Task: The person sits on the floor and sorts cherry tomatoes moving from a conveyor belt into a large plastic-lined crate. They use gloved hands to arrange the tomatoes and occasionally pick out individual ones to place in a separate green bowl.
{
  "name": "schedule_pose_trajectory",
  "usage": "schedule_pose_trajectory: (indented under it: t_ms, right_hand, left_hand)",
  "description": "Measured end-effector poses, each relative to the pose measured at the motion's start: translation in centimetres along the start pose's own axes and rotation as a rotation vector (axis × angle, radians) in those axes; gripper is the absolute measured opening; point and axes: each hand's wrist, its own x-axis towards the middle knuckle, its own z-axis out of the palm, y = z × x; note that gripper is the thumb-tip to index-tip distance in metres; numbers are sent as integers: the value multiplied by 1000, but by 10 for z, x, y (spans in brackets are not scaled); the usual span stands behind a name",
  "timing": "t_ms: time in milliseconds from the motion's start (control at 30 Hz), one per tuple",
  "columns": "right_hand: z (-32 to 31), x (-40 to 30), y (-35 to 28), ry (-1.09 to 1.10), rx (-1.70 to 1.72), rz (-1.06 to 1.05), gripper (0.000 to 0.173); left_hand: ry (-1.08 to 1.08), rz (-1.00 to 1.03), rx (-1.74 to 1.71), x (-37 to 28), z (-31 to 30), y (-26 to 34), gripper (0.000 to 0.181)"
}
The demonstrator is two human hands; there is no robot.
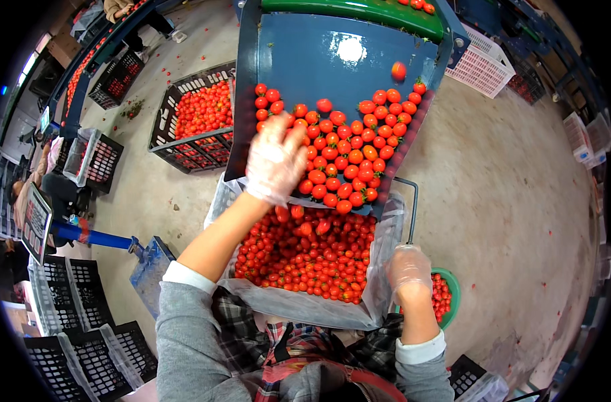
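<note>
My left hand [277, 158], in a clear plastic glove and blurred, is over the left side of a blue metal chute [305, 55]. Its fingers are apart among cherry tomatoes [343, 145] spread across the chute's lower half. Under the chute's lip is a crate with a translucent plastic liner [305, 304], holding a deep heap of cherry tomatoes [310, 274]; several blurred ones are dropping into it. My right hand [408, 269], also gloved, is at the lower end of a bent metal rod [414, 206]. Its fingers are hidden, so I cannot tell whether it grips the rod.
A green basin [453, 301] of tomatoes stands beside my right hand. Left of the chute is a black crate [189, 148] of tomatoes. A blue-posted scale [96, 238] and lined black crates [91, 362] stand left. A white crate [481, 70] is at back right. Other people work at far left.
</note>
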Motion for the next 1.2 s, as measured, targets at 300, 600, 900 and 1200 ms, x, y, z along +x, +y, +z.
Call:
schedule_pose_trajectory:
  t_ms: [300, 600, 900, 1200]
  right_hand:
    - [-11, -1, -3, -90, 25, 25, 27]
    - [0, 1, 0, -33, 67, 4, 27]
    - [1, 1, 0, -17, 91, 33, 25]
    - [-3, -1, -1, -8, 7, 53, 13]
  left_hand:
    - [-53, -227, -77, -37, 24, 13, 54]
    - [-131, 122, -130, -10, 36, 56, 35]
    - [-575, 222, -41, 38, 40, 85, 19]
    - [-653, 60, -185, 45, 33, 94, 19]
